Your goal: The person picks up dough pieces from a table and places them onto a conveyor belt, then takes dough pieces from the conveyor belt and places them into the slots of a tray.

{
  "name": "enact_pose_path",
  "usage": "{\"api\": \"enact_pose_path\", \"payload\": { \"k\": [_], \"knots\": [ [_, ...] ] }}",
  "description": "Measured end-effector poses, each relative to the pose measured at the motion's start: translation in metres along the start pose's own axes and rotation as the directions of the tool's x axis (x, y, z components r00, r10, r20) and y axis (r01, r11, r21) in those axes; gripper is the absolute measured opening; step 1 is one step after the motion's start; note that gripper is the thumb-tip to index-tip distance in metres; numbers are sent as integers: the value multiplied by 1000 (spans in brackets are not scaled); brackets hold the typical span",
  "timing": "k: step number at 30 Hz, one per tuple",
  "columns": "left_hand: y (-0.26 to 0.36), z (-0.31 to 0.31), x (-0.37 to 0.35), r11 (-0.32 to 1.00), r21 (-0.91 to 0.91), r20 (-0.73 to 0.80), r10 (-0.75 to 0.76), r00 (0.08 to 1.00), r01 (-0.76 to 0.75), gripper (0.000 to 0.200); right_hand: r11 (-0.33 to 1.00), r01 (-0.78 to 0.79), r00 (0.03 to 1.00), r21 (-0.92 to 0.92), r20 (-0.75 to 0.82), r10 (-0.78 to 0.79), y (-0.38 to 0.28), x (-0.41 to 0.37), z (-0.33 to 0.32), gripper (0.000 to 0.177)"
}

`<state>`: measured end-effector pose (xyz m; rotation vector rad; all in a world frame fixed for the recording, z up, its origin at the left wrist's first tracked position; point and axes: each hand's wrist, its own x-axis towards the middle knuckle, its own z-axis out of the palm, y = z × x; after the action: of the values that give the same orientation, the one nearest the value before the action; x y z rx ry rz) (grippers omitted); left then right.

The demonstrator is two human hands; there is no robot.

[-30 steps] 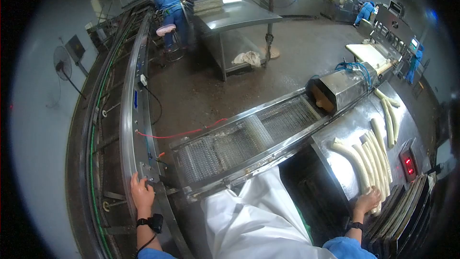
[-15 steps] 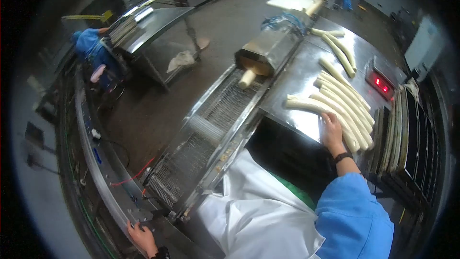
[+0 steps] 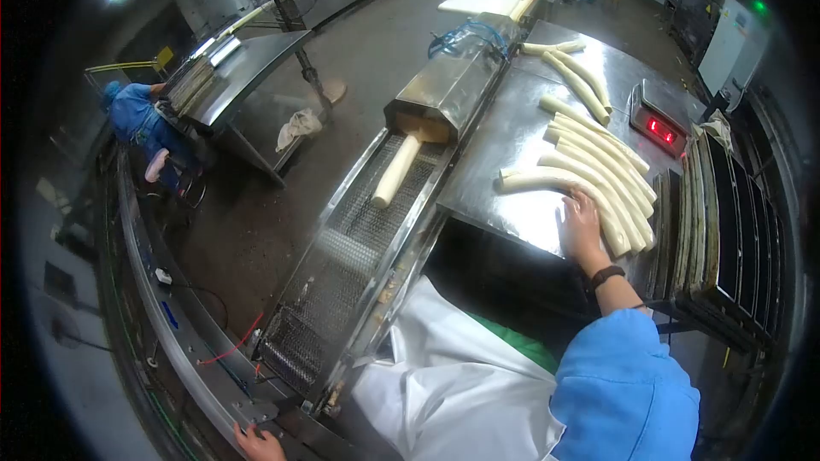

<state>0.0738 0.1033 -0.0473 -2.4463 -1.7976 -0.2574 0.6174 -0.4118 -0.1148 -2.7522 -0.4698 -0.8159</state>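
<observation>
Fingers of the right hand (image 3: 582,232) are bent against the near side of a long, curved dough roll (image 3: 547,177), the front one of several rolls (image 3: 611,158) lying side by side on a metal table (image 3: 483,196); I cannot tell whether they pinch it or only rest there. The left hand (image 3: 259,444) (cut off by the bottom edge of my view) has its fingers loosely parted at the edge of a metal rail (image 3: 184,367). Between the arms I see a white apron (image 3: 453,384), and a blue sleeve (image 3: 632,384) covers the right upper arm. Left of the table runs a mesh belt (image 3: 295,350), where a single roll (image 3: 397,177) juts from the mouth of a metal box (image 3: 431,90). Past the nearest rolls, I make out three more rolls (image 3: 579,89) at the table's far end and a scale (image 3: 658,126) with red lit digits. At the right, dark trays (image 3: 726,230) stand upright, packed close together. Farther off, at upper left, a co-worker (image 3: 137,113) in blue leans beside another metal table (image 3: 265,60).
</observation>
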Motion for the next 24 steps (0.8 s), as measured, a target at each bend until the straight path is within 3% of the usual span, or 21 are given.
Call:
{"api": "enact_pose_path", "payload": {
  "k": [1, 3, 5, 7, 8, 13, 16, 18, 19, 21, 24],
  "knots": [
    [-1, 1, -1, 1000, 5, -1, 5, 1000, -5, 24, 997, 69, 997, -18, -17, -69, -1, -5, -12, 33],
    [-1, 1, 0, 999, 46, 23, -23, 999, 22, 24, 945, -171, 965, -278, 146, 217, 16, -19, -40, 51],
    [-10, 12, 3, 997, 73, 6, 2, 1000, -2, 24, 811, -210, 909, -547, 195, 368, 37, -25, -57, 67],
    [-5, 9, 4, 995, 95, -9, 23, 1000, -22, 24, 767, -345, 821, -541, 222, 525, 46, -26, -73, 72],
    [-3, 4, 3, 998, 65, 4, 18, 1000, -19, 24, 767, -344, 822, -541, 222, 525, 54, -29, -71, 72],
    [3, -4, -1, 998, 53, 33, -28, 999, 26, 26, 786, -302, 871, -539, 178, 457, 68, -22, -55, 76],
    [-13, 22, 8, 998, 58, -7, 33, 999, -32, 30, 823, -224, 870, -522, 273, 410, 57, -9, -49, 70],
    [-5, 33, 16, 988, -82, 3, -128, 992, 128, 36, 853, -109, 880, -511, 350, 322, 44, 2, -47, 63],
    [1, 44, 22, 988, -80, -1, -130, 992, 129, 36, 855, -109, 880, -506, 351, 320, 42, 5, -39, 63],
    [20, 64, 38, 912, -398, -114, 61, 992, -102, 36, 964, -20, 963, -265, 256, 90, 39, 8, -19, 57],
    [116, 50, 54, 816, -507, -87, 271, 959, -277, 40, 990, 112, 966, -89, 243, -87, 22, 26, -7, 49]
  ]
}}
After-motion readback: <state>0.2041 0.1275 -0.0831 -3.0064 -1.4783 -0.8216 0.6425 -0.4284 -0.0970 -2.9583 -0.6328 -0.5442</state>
